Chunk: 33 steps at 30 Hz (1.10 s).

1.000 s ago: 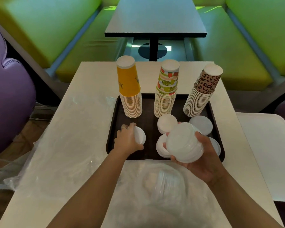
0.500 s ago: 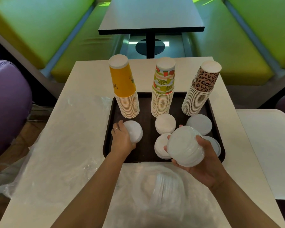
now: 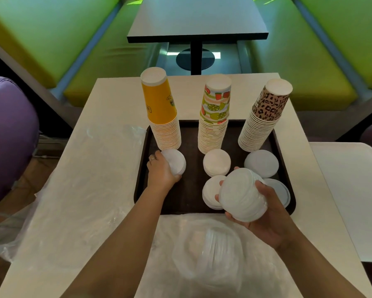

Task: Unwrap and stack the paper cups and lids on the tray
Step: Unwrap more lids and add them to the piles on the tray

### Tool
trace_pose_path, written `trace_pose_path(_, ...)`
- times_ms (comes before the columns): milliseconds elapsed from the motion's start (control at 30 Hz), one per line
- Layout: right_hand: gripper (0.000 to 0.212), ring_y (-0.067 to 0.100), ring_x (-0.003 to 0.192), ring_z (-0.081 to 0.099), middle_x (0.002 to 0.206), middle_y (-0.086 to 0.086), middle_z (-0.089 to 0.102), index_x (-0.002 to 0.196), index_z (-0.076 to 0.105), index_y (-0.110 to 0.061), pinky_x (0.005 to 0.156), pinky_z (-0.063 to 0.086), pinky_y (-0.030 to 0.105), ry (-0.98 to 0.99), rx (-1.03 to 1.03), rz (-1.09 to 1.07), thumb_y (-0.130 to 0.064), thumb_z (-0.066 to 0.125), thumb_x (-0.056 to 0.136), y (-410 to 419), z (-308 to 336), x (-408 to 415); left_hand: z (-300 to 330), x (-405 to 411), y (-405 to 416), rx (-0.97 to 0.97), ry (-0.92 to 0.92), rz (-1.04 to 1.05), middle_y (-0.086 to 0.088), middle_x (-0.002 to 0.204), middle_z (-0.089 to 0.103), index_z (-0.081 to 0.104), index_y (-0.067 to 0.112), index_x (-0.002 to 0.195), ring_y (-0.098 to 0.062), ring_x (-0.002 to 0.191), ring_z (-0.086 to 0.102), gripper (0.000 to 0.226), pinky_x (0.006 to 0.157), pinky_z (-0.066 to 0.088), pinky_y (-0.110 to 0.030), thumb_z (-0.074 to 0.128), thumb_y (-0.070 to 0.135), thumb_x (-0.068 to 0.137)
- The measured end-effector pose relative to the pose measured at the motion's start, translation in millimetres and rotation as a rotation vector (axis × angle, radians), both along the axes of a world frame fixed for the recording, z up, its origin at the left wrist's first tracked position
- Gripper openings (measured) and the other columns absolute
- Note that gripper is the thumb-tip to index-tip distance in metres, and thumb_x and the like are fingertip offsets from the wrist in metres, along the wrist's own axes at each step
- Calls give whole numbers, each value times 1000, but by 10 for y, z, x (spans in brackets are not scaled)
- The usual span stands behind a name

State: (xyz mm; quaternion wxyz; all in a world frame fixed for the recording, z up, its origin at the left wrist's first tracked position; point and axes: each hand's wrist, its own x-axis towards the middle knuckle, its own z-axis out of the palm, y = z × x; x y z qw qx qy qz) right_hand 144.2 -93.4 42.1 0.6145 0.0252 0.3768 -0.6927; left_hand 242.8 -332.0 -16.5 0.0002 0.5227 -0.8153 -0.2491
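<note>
A dark tray [image 3: 191, 196] carries three upside-down cup stacks: yellow [image 3: 162, 112], fruit-print [image 3: 214, 117] and leopard-print [image 3: 264, 117]. In front of them lie white lid piles, one at the middle [image 3: 216, 162], one behind it to the right [image 3: 262, 163], one at the front middle [image 3: 210, 191] and one at the front right [image 3: 280, 191]. My left hand [image 3: 160, 173] grips a small lid stack [image 3: 174, 161] resting on the tray's left side below the yellow cups. My right hand [image 3: 264, 214] holds a bigger lid stack [image 3: 241, 194] tilted above the tray's front.
Crumpled clear plastic wrap [image 3: 90, 190] covers the white table's left and front. A wrapped bundle of lids [image 3: 215, 246] lies near the front edge. A second white table [image 3: 350, 190] stands at the right, a dark table [image 3: 196, 16] and green benches [image 3: 309, 67] behind.
My left hand has carried its small lid stack back and left across the tray, toward the yellow cups. The right hand with the big stack has barely moved.
</note>
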Motion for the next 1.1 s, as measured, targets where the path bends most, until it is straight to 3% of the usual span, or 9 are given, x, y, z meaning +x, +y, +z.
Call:
trace_pose_path(200,105,42,125,48,137,17,50,133,49,-31,75,55,46,-2,-5,5,-40,94,39,-39,24,4,91,31,7,11,-51,-17,-16,152,18,10,6,146,-32,141,16,115,114,22,-40,83,42,65)
trace_pose_path(300,107,41,124,49,136,17,50,133,48,-32,74,56,45,1,-4,2,-40,94,37,-69,62,-15,399,111,286,-14,313,-3,-1,151,22,15,19,147,-21,139,22,109,110,29,-38,81,47,66)
trace_pose_path(367,105,38,116,55,129,17,55,128,51,-30,70,57,44,5,-4,6,-40,95,33,-82,82,-29,669,170,480,159,617,-164,15,143,32,24,30,144,-7,129,35,94,103,40,-31,81,40,69)
trace_pose_path(400,103,36,111,58,125,17,58,126,53,-28,69,57,43,7,-14,23,-40,95,33,-89,97,-25,796,206,572,282,657,-312,19,142,32,25,35,143,-2,127,37,92,101,41,-26,81,36,70)
trace_pose_path(500,103,34,99,66,114,18,66,127,51,-22,68,57,42,11,-38,107,-40,94,36,-114,164,32,1004,282,784,425,563,-710,27,145,25,17,49,142,3,134,29,100,103,36,-19,84,35,68)
trace_pose_path(600,105,30,92,69,106,15,70,126,50,-20,65,57,39,75,-29,173,-41,95,34,-139,196,98,1040,303,888,389,515,-825,27,143,24,17,54,140,-3,134,29,98,106,40,-27,82,33,70)
trace_pose_path(900,106,28,79,72,95,13,73,113,56,-19,56,56,38,71,-29,196,-41,96,18,-183,213,248,1018,459,928,272,452,-719,23,128,37,28,56,127,-3,120,41,88,90,42,-11,85,32,64)
trace_pose_path(1033,103,33,91,68,111,17,68,124,57,-21,64,57,43,15,-43,117,-37,96,30,-184,164,198,1089,497,818,191,447,-465,18,122,39,31,48,130,-2,106,44,88,90,46,-24,85,36,62)
trace_pose_path(1100,105,36,103,64,123,17,62,129,54,-25,66,56,43,1,-40,84,-38,95,34,-161,151,147,1018,525,662,101,345,-366,10,127,39,30,41,134,-7,108,41,90,87,44,-27,85,37,62)
